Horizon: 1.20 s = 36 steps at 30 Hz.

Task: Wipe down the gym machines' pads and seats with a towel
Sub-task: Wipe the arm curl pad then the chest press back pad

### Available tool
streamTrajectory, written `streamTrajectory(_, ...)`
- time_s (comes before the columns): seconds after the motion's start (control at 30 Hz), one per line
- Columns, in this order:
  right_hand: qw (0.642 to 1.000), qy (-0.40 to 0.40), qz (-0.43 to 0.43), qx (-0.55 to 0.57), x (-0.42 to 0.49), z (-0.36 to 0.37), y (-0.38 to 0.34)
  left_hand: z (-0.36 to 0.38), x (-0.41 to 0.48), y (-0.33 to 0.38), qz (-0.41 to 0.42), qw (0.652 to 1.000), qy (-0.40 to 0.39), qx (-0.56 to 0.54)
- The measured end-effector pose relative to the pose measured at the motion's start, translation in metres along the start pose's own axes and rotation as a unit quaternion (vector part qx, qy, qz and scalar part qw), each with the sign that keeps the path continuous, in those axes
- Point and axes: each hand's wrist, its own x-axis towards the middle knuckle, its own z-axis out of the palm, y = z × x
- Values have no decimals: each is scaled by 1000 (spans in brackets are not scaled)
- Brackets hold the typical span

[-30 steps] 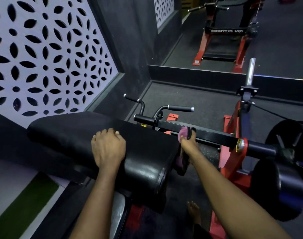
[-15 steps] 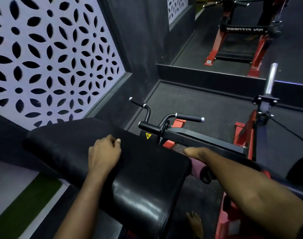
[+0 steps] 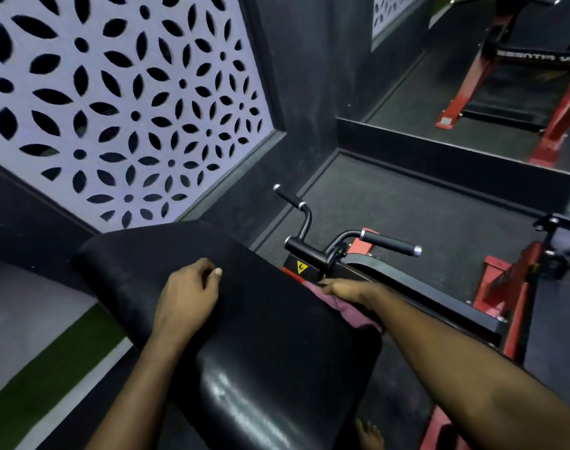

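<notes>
Left grip (image 3: 186, 297): on the black padded vinyl machine pad (image 3: 261, 319).
Right grip (image 3: 345, 289): on the pink cloth towel (image 3: 347, 313), at the pad's right edge.
Black metal handlebars (image 3: 387, 243): beyond the towel.
Pale cut-out wall panel (image 3: 115, 102): behind the pad, left.

The left hand (image 3: 188, 297) and right hand (image 3: 345, 289) are borne on bare forearms (image 3: 439, 349); a bare foot (image 3: 369, 431) is glimpsed at the lower edge.
</notes>
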Motion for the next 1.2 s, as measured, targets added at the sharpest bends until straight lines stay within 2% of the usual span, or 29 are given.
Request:
streamTrajectory(0.07,999,9,4,-33,10,-1,-11,-8,8,-15,-1,1000,20,23)
streamTrajectory(0.13,996,25,-42,-75,24,6,-42,-16,16,-30,-16,998,36,45)
streamTrajectory(0.2,993,59,-71,-72,55,13,-64,-21,24,-42,-24,996,50,72)
streamTrajectory(0.3,990,68,-103,-66,128,11,-49,-25,34,-60,-25,994,56,94)
streamTrajectory(0.37,991,57,-118,-22,113,14,-52,-30,42,-71,-39,993,56,100)
streamTrajectory(0.5,998,24,-53,-8,78,16,-52,-37,64,-100,-67,991,55,98)
streamTrajectory(0.57,996,55,-40,-56,88,16,-59,-35,72,-105,-92,991,52,81)
streamTrajectory(0.67,987,85,-56,-124,107,26,-99,-28,77,-106,-114,988,71,79)
streamTrajectory(0.8,974,117,-104,-161,141,43,-156,-26,76,-107,-113,987,92,65)
streamTrajectory(0.93,975,140,-134,-110,148,47,-151,-24,77,-110,-112,986,110,55)
streamTrajectory(1.03,984,132,-108,-59,150,40,-124,-23,77,-111,-114,983,134,45)
streamTrajectory(1.2,978,112,-102,-143,186,48,-173,-21,76,-108,-191,968,155,56)
